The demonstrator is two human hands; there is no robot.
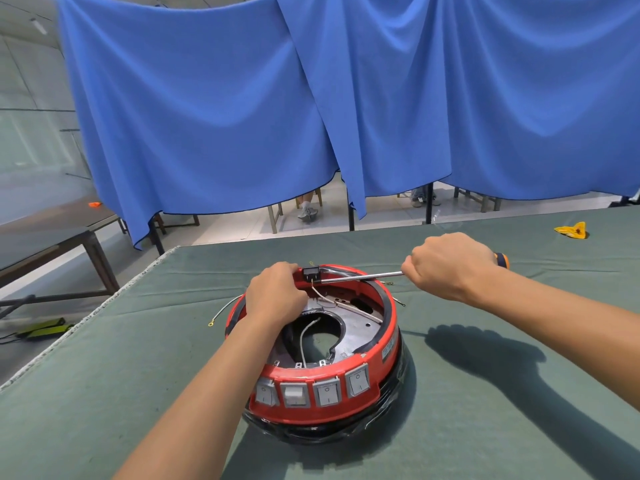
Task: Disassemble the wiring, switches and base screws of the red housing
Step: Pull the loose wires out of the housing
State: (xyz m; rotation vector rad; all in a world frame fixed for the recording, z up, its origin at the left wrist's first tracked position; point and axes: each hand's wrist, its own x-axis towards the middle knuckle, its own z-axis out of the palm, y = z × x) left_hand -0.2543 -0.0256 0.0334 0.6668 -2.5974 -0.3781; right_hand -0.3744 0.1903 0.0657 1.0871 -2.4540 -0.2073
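Housing [322,393], red and rigid, sits upside down mid-tabletop [104,393]. Your left hand [275,297] grips its far rim; your right hand [450,266] is closed round the screwdriver [360,278], tip at the black switch [310,273]. Hold the rim; the wires [304,337] look flimsy.

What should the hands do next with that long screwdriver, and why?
Probably lever the black switch out of the far rim. The right hand grips the screwdriver with its tip at that switch, and the left hand steadies the red housing beside it. White wires run from the switch, so ease it gently.
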